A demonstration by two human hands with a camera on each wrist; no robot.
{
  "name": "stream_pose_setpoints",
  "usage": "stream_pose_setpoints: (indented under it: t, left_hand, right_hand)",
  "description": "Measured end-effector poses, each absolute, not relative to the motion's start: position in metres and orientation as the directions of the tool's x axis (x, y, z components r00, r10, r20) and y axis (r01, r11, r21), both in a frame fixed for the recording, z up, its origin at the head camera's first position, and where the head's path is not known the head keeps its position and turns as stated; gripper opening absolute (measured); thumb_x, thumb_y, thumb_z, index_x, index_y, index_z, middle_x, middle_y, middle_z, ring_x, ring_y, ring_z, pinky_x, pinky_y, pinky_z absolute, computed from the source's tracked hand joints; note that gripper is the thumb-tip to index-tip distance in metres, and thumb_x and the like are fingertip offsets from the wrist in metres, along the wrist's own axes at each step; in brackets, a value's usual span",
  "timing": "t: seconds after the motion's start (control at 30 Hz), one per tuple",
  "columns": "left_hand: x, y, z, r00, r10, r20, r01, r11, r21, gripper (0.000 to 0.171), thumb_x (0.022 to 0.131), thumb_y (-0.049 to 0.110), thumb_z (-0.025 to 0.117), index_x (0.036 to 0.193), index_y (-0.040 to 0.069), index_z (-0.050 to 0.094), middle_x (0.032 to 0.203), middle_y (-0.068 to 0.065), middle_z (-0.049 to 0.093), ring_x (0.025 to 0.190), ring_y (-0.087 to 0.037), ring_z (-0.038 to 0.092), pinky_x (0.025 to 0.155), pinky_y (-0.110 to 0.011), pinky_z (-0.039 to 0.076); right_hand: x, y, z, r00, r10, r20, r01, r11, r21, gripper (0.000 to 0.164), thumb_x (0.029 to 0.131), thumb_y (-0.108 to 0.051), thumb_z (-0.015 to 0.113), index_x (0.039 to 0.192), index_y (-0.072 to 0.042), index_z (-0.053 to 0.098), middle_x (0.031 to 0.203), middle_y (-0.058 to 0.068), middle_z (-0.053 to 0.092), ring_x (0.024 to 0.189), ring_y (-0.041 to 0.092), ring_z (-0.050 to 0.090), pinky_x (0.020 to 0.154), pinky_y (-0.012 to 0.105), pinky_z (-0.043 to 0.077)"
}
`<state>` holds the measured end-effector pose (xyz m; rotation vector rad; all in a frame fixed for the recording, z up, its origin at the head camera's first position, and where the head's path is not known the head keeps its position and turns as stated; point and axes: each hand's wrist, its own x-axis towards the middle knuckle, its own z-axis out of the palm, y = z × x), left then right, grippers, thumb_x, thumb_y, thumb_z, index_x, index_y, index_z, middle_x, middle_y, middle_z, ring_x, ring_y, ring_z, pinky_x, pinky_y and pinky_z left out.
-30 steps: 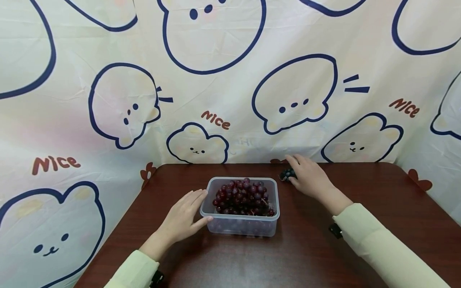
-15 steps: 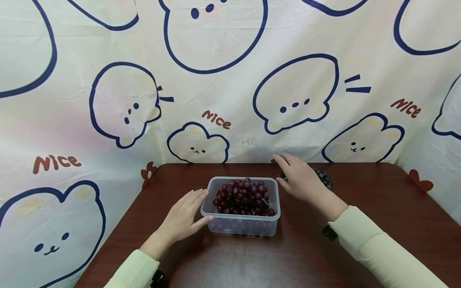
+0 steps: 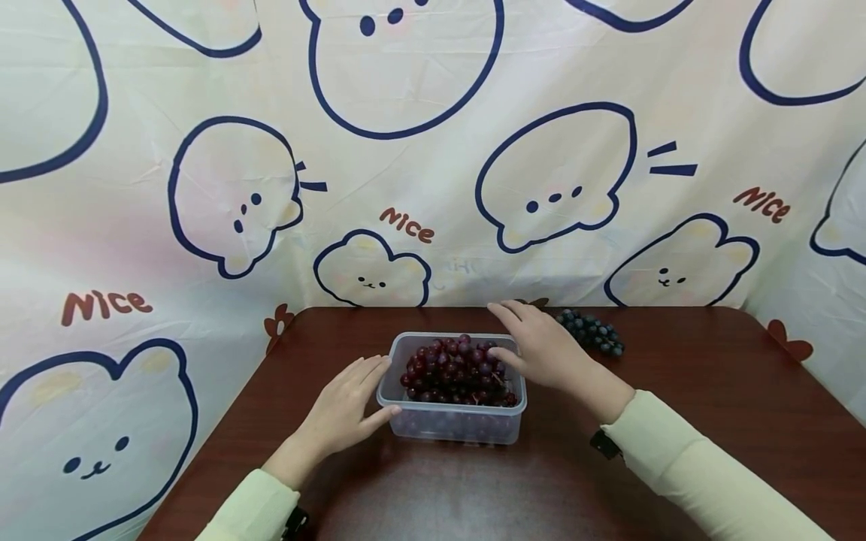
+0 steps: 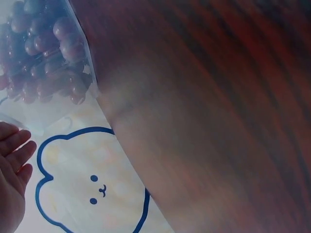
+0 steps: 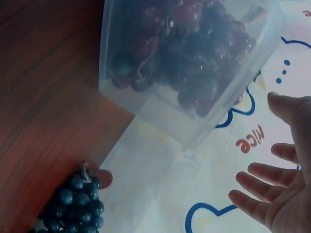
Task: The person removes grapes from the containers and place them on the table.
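Observation:
A clear plastic container (image 3: 453, 425) holding a bunch of red grapes (image 3: 449, 370) stands mid-table in the head view. Against its left side, my left hand (image 3: 343, 406) has its fingers straight, fingertips right at the rim. My right hand (image 3: 541, 346) reaches over the container's back right corner, fingers extended and the thumb overlapping the grapes in the head view. Nothing is held in it; the right wrist view shows its spread fingers (image 5: 260, 177) beside the container wall. Behind the right wrist, a bunch of dark grapes (image 3: 591, 333) lies on the table.
The dark brown table (image 3: 433, 496) ends at the back against a cloth backdrop (image 3: 446, 165) with cartoon bears. Its side edges slope away to the left and right. A black wrist strap (image 3: 605, 444) shows at the right cuff.
My right hand has moved left and slightly nearer, from the dark grapes to the container's right side, uncovering the dark bunch. My left hand has stayed at the container.

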<state>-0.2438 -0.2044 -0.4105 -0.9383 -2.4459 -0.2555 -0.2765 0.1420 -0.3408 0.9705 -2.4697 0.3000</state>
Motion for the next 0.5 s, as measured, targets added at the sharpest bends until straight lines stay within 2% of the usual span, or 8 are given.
stream_pose_setpoints:
  t: [0.5]
  left_hand:
    - [-0.243,-0.204,-0.410,-0.623,0.578,0.527,0.678,0.735,-0.006,0.078,0.094,0.063,0.045,0.135,-0.003,0.054,0.135,-0.018,0.055,0.125,-0.030,0.051,0.109,-0.046,0.034]
  right_hand:
    - [-0.275,0.109,-0.348,-0.638,-0.662,0.393,-0.733,0.679,-0.046,0.069,0.089,-0.042,0.069,0.142,-0.003,0.046,0.133,0.017,0.053,0.115,0.031,0.056,0.095,0.046,0.048]
